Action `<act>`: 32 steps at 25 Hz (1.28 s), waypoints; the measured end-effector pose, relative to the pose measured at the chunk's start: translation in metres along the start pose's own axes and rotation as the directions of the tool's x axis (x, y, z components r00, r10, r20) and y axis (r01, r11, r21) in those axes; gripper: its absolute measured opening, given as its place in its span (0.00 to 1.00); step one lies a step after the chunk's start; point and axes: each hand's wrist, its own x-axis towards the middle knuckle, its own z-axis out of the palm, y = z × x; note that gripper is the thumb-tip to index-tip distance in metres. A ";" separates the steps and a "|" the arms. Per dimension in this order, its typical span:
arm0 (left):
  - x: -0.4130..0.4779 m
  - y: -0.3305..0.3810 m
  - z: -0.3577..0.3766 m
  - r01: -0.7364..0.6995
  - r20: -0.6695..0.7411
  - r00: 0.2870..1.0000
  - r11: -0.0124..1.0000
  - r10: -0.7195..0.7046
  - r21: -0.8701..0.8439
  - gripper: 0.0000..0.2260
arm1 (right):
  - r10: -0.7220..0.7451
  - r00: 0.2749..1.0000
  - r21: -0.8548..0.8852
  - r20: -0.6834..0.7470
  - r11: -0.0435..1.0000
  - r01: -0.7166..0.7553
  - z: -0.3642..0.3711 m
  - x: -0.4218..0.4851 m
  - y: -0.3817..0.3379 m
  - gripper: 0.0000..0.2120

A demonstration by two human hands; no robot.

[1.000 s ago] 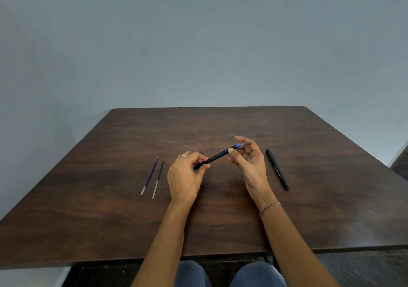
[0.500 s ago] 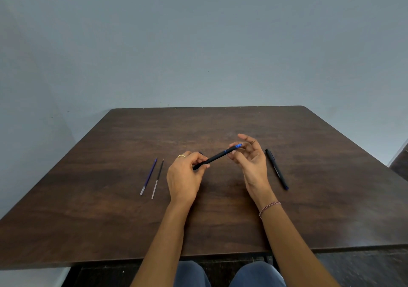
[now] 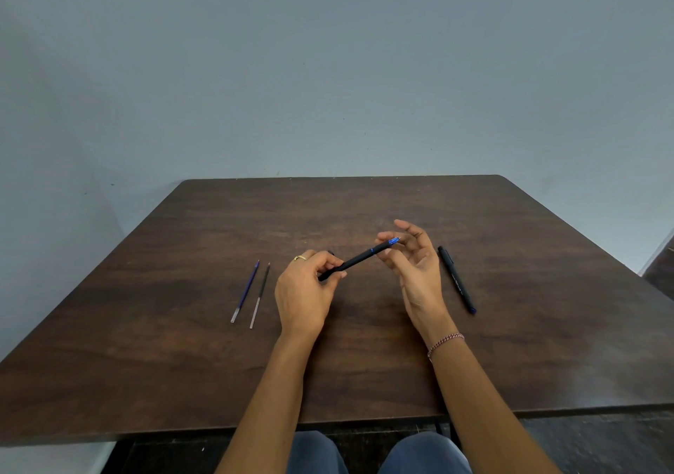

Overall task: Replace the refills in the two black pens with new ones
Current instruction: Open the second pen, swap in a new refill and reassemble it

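Pen (image 3: 359, 259) held above table (image 3: 153, 346) between both grips.
Left grip (image 3: 306, 291) curls round its rear end; right grip (image 3: 415, 269) pinches the blue tip. Second pen (image 3: 457, 280) lies right; blue refill (image 3: 245, 291) and black refill (image 3: 260, 295) left.

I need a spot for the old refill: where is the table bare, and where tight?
Bare: the far half of the table beyond both hands; the strip left of the blue refill; the stretch right of the lying pen. Tight: the middle band from the black refill through the left hand and right hand, which grip the held pen.
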 end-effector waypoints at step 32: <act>0.000 0.001 0.000 -0.024 -0.011 1.000 1.000 0.024 -0.019 0.08 | 0.090 0.993 -0.025 -0.081 0.995 -0.092 0.003 0.001 0.000 0.04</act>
